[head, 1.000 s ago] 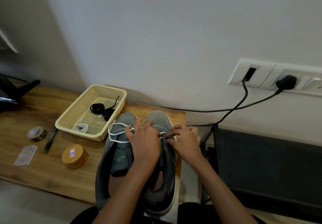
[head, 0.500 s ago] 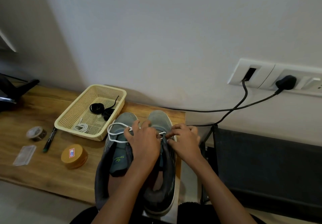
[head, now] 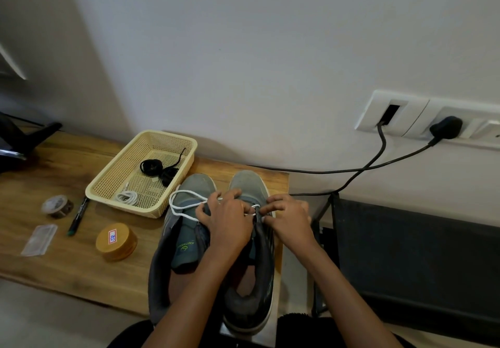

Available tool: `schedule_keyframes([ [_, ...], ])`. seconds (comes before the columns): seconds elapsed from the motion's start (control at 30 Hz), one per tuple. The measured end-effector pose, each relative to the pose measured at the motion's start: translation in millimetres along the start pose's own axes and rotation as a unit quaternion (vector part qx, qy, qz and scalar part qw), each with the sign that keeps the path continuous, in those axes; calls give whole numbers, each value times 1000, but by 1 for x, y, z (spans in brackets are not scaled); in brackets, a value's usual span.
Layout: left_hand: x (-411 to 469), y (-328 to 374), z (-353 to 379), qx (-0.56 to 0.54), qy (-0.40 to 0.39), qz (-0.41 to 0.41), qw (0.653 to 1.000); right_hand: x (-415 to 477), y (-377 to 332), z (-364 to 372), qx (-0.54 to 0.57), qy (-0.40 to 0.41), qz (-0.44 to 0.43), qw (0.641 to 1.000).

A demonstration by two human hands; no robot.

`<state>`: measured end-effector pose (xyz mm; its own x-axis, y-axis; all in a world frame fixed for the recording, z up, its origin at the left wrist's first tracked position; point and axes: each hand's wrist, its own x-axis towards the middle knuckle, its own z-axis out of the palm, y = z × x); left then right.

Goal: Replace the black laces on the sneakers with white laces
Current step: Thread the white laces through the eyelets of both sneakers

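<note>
Little has moved since a second ago: both hands stay over the right sneaker (head: 250, 280) on the tabletop (head: 67, 261). Left hand (head: 230, 225) and right hand (head: 288, 219) each pinch the white lace (head: 180, 212) at the eyelets; its loop lies across the left sneaker (head: 186, 242). Black laces (head: 155, 167) sit in the basket (head: 108, 182).

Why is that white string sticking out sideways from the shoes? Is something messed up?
Nothing is broken. The white lace loops loose over the left sneaker because both hands are threading it into the right sneaker.
</note>
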<state>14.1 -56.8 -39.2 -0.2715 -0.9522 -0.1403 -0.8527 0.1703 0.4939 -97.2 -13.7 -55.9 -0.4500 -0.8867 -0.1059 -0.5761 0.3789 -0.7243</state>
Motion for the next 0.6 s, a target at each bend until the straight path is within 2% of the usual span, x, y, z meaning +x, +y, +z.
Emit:
schedule_keyframes([
  [0.3, -3, 0, 5, -19, 46, -18, 999, 0, 1, 3, 51, -2, 2, 999],
  [0.6, -4, 1, 8, -22, 34, -18, 999, 0, -1, 6, 47, 18, 11, 999],
])
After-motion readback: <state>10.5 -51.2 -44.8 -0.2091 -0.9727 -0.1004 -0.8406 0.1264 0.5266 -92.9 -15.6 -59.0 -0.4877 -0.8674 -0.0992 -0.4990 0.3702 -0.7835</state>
